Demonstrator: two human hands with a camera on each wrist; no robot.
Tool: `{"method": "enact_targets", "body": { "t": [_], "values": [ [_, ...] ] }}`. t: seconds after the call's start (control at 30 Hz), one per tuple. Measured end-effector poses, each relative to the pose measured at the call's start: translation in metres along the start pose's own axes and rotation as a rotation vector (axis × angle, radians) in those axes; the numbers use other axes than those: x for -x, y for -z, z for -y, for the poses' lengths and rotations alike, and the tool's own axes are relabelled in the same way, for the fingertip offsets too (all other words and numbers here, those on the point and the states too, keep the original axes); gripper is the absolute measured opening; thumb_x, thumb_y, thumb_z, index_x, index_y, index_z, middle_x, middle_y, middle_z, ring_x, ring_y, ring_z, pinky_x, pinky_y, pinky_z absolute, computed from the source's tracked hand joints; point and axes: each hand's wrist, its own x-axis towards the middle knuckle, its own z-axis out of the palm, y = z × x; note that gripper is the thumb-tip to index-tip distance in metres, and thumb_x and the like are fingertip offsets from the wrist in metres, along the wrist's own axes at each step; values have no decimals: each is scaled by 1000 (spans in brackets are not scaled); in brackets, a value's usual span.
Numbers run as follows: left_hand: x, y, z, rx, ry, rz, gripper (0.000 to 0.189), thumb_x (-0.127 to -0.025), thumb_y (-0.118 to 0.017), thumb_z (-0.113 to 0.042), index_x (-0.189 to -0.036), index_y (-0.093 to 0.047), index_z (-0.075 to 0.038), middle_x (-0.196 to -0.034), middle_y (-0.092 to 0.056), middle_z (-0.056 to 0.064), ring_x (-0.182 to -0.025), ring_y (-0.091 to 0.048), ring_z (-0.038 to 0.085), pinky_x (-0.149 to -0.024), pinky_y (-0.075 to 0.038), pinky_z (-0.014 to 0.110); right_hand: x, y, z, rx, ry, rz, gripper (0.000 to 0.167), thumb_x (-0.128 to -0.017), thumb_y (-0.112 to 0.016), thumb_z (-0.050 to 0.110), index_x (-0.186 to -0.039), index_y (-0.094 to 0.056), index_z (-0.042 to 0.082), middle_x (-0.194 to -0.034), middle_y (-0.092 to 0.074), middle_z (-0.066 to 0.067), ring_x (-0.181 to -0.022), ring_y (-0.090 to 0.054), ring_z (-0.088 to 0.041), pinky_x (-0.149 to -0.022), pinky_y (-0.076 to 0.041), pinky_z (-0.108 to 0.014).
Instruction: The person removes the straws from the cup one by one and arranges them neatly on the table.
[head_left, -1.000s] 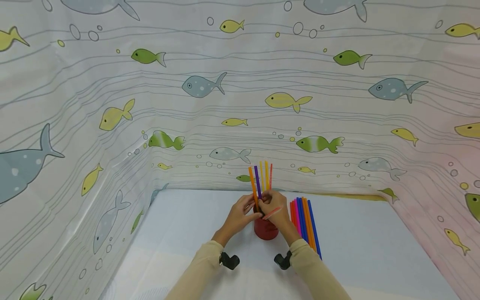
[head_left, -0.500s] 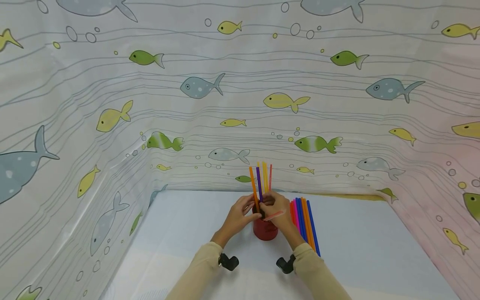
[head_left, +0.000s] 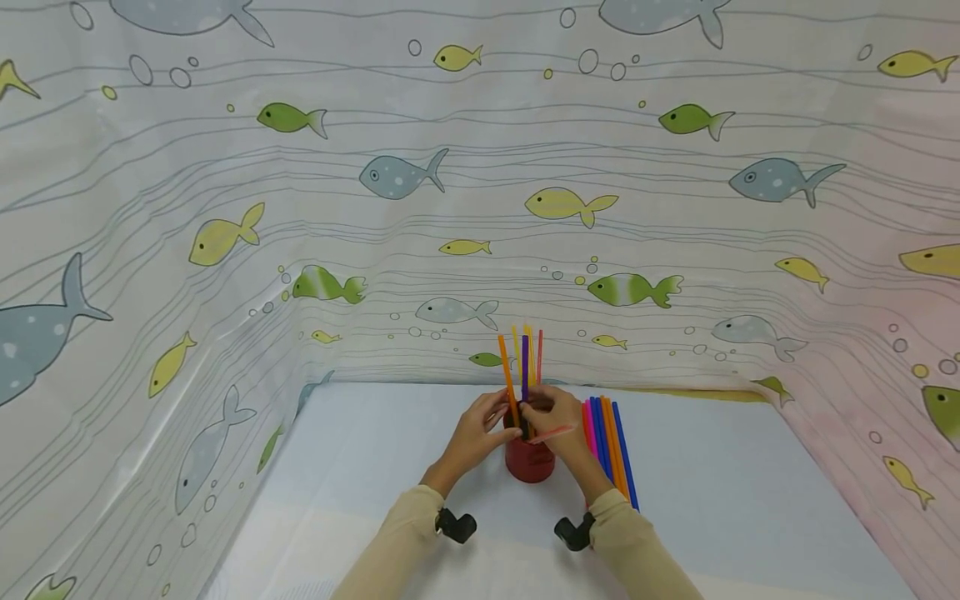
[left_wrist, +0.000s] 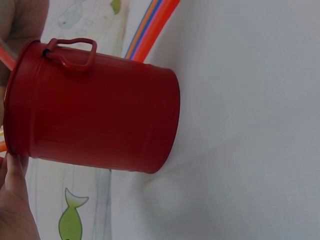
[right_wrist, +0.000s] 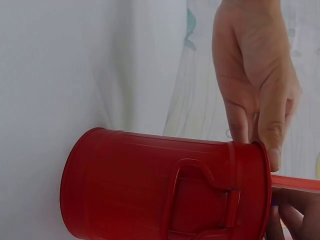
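Observation:
A small red metal bucket (head_left: 529,468) with a wire handle stands upright on the table; it fills much of both wrist views. My left hand (head_left: 472,432) grips its rim from the left, thumb on the near side, as the right wrist view shows. Inside the bucket lean an orange stick (head_left: 504,360), yellow sticks (head_left: 517,350) and a red stick (head_left: 540,354), all long plastic ones. My right hand (head_left: 564,425) pinches a purple stick (head_left: 525,367) over the mouth. A translucent red stick (head_left: 553,433) lies across that hand in the head view. The lower stick ends are hidden.
To the right of the bucket, a row of red, pink, blue and orange sticks (head_left: 617,454) lies on the white table (head_left: 750,483), partly behind the right forearm. A fish-patterned curtain (head_left: 480,150) rises at the back and both sides.
The purple stick has shifted right and stands more upright, now nearer the yellow ones. My right hand has moved slightly with it; my left hand stays at the rim.

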Motion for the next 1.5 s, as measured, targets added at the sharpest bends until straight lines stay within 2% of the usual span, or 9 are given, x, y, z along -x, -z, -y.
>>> {"method": "enact_targets", "body": {
  "t": [0.07, 0.23, 0.37, 0.5, 0.73, 1.03, 1.23, 1.4, 1.5],
  "values": [
    [-1, -2, 10, -7, 1, -12, 72, -85, -75, -15, -147, -40, -3, -135, -48, 13, -128, -50, 25, -102, -44, 29, 1, 1, 1, -3, -7, -3, 30, -83, -75, 5, -111, -71, -2, -94, -72, -12, -87, -70, -25, -75, -61, -33],
    [-2, -1, 10, -10, 8, -9, 73, -84, -76, -14, -147, -39, -3, -136, -48, 14, -128, -50, 25, -102, -44, 29, 0, 3, 0, -55, 5, -9, 30, -84, -75, 3, -113, -70, -3, -97, -72, -15, -90, -70, -27, -76, -60, -32],
    [-3, -1, 8, -9, 23, -2, 73, -85, -75, -9, -147, -38, -2, -137, -46, 17, -129, -49, 27, -103, -44, 32, 0, 6, 5, -97, 71, -14, 27, -84, -73, -1, -110, -69, -8, -96, -71, -19, -91, -69, -30, -76, -60, -31],
    [-3, 1, -3, -5, 20, 14, 73, -85, -74, -3, -146, -35, 6, -137, -44, 25, -129, -48, 34, -104, -43, 41, 4, 14, 25, -136, 131, -10, 24, -84, -70, -7, -108, -68, -11, -98, -69, -27, -92, -68, -37, -76, -60, -32],
    [-1, 3, -24, -19, 20, 26, 71, -86, -73, -2, -144, -35, 11, -134, -45, 29, -128, -49, 37, -103, -43, 46, 6, 26, 41, -148, 84, -3, 24, -86, -70, -5, -110, -67, -10, -103, -68, -26, -96, -67, -36, -79, -59, -30],
    [-3, -2, 6, -54, 36, -18, 73, -84, -75, -11, -147, -39, -3, -135, -48, 16, -127, -51, 27, -102, -45, 33, -6, 31, 19, -159, 112, -40, 24, -87, -72, 1, -110, -69, -6, -104, -70, -20, -96, -68, -31, -81, -58, -27],
    [-2, -2, 6, -28, 32, -16, 73, -83, -75, -13, -146, -40, -1, -134, -49, 14, -128, -51, 25, -102, -44, 28, -8, 39, 21, -241, 164, -53, 21, -86, -73, 0, -106, -69, -7, -104, -69, -24, -94, -68, -31, -81, -57, -25],
    [-1, -2, 4, -32, 29, -12, 72, -83, -75, -5, -145, -39, 3, -135, -48, 20, -129, -50, 30, -103, -43, 38, -7, 50, 31, -228, 167, -71, 22, -87, -73, 2, -106, -69, -6, -104, -70, -20, -95, -67, -30, -83, -56, -23],
    [1, -1, -9, -30, 24, -5, 70, -84, -74, -2, -144, -38, 7, -133, -48, 25, -128, -49, 35, -102, -43, 43, -7, 58, 36, -208, 172, -82, 22, -87, -73, 3, -108, -69, -5, -104, -71, -19, -96, -67, -29, -84, -56, -21]
  ]
}}
